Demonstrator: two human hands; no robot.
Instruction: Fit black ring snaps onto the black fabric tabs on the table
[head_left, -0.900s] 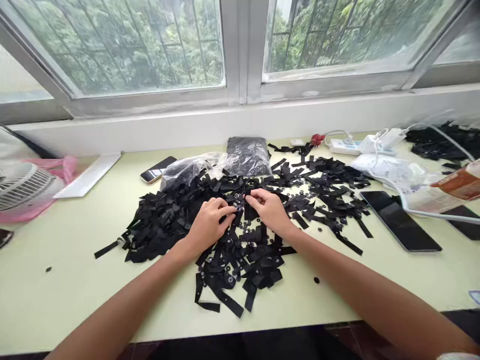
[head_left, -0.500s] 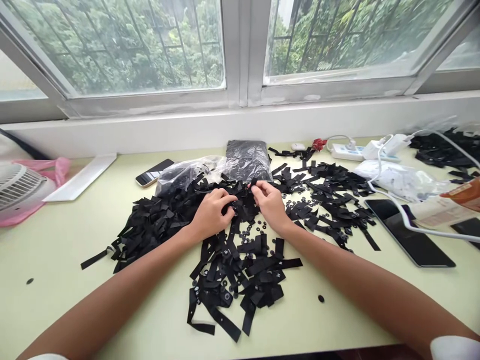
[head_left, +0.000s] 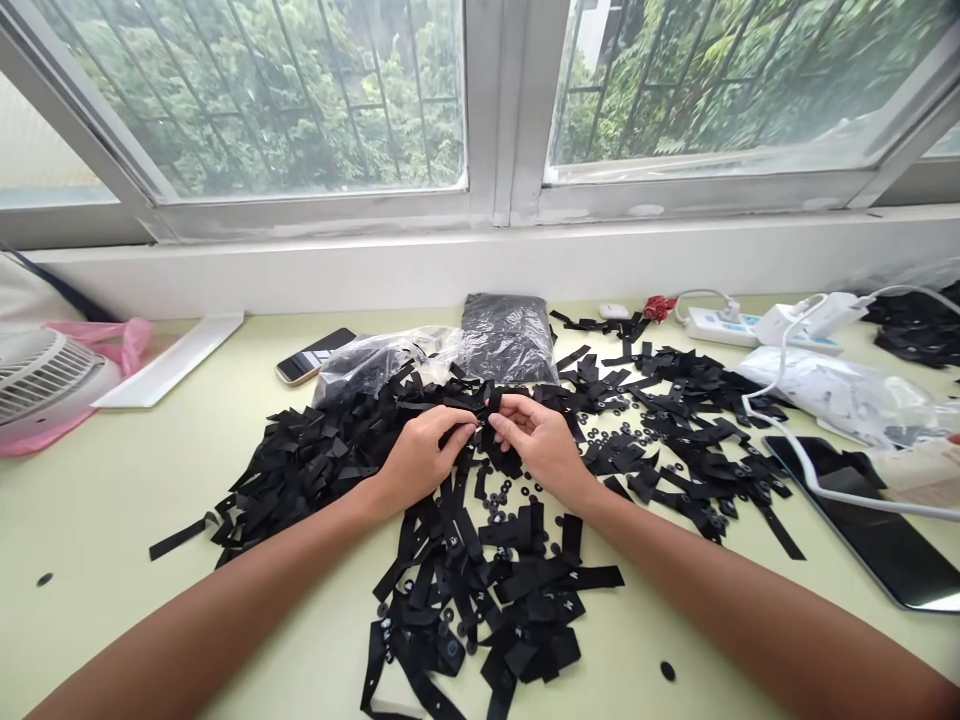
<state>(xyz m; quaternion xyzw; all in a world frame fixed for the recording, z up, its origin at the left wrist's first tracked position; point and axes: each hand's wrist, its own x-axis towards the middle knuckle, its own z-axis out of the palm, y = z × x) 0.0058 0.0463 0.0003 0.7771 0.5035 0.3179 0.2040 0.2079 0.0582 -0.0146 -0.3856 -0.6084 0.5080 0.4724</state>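
My right hand [head_left: 546,446] pinches a short black fabric strip [head_left: 495,401] between thumb and fingers, over the heaped strips. Close by on the left, my left hand [head_left: 426,450] has its thumb and forefinger pressed together, their tips beside that strip. Whatever sits between those left fingertips is too small to make out. Under and around both hands lie a pile of black strips [head_left: 311,465] and another cluster of strips [head_left: 525,580], some with white printed marks. Small round black discs [head_left: 499,497] are scattered among them.
Behind the pile lie a clear plastic bag [head_left: 375,360] and a wrapped black packet [head_left: 506,338]. A phone [head_left: 315,357] rests at back left, near a white fan [head_left: 52,385]. At right are a tablet [head_left: 862,520], a white cable [head_left: 806,465] and a power strip [head_left: 724,327].
My hands have come closer together, and the strip in my right hand is now beside my left fingertips. The whole view has shifted slightly, with the table things sitting lower.
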